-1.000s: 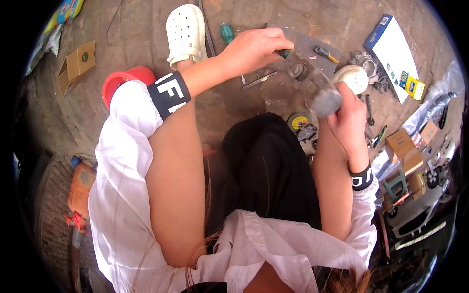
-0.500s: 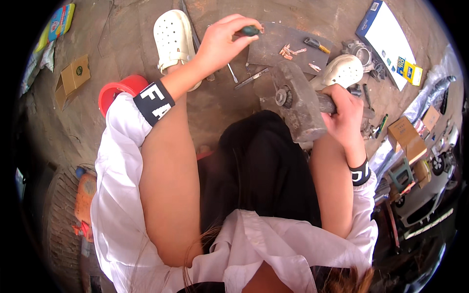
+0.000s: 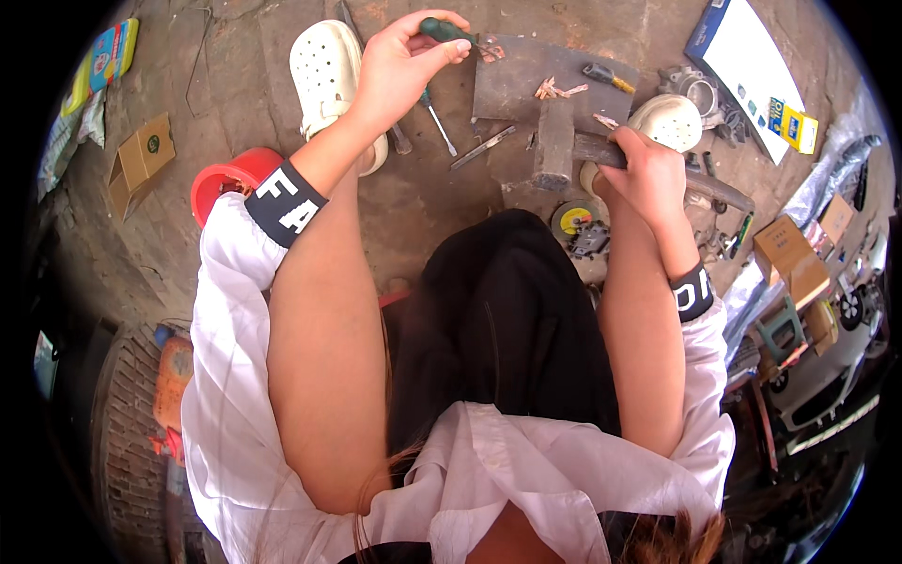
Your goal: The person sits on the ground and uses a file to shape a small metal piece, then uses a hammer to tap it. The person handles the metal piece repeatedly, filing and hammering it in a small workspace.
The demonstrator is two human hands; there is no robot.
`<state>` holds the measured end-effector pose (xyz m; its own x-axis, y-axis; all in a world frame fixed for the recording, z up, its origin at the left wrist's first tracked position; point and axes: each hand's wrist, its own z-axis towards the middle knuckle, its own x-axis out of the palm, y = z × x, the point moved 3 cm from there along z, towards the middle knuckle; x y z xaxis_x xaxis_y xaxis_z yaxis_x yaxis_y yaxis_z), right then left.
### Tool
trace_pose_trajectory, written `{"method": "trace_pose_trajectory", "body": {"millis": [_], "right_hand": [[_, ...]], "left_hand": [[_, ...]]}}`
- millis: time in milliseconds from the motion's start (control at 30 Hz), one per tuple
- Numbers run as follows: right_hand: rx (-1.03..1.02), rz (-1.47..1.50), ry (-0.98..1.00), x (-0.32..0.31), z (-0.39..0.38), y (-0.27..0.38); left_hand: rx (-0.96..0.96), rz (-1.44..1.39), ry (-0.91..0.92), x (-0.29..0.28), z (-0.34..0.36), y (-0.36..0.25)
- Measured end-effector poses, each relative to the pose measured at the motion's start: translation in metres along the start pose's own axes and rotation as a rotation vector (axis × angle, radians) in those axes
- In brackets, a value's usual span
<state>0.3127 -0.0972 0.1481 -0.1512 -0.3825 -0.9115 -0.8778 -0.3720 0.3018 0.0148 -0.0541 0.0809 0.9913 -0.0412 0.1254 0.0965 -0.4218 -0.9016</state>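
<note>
My left hand (image 3: pixel 399 70) is closed round a tool with a dark green handle (image 3: pixel 445 31). The tool's thin tip reaches toward a small copper-coloured piece (image 3: pixel 491 53) at the left part of a flat dark metal plate (image 3: pixel 507 89) on the ground; whether they touch, I cannot tell. My right hand (image 3: pixel 651 174) grips the wooden handle of a sledgehammer (image 3: pixel 554 150). Its heavy grey head is over the plate's near edge. Several copper-coloured scraps (image 3: pixel 558 89) and a tool with a black and yellow handle (image 3: pixel 611 79) lie on the plate.
A screwdriver (image 3: pixel 439 124) and a metal strip (image 3: pixel 483 148) lie left of the hammer. A red bucket (image 3: pixel 218 183) stands beside my left leg. A yellow disc (image 3: pixel 571 220) and metal parts lie near my right leg. A white box (image 3: pixel 747 75) is at the far right.
The sledgehammer's head has gone from close to me, above my lap, down and away toward the plate. My left hand has shifted left with the green-handled tool, uncovering the copper-coloured piece.
</note>
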Motion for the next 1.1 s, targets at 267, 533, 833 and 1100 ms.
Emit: {"method": "trace_pose_trajectory", "body": {"millis": [267, 533, 833, 1100], "right_hand": [[-0.011, -0.073, -0.115, 0.032, 0.007, -0.039], [-0.020, -0.024, -0.043, 0.034, 0.016, -0.045], [-0.022, 0.228, -0.062, -0.001, 0.025, -0.034], [-0.105, 0.378, -0.003, 0.024, 0.094, 0.009]], "left_hand": [[0.001, -0.040, 0.019, 0.004, 0.001, 0.000], [0.106, 0.183, 0.006, 0.010, -0.001, -0.006], [0.123, 0.199, -0.001, 0.014, -0.004, -0.012], [0.332, 0.483, 0.097, 0.018, -0.013, -0.032]]}}
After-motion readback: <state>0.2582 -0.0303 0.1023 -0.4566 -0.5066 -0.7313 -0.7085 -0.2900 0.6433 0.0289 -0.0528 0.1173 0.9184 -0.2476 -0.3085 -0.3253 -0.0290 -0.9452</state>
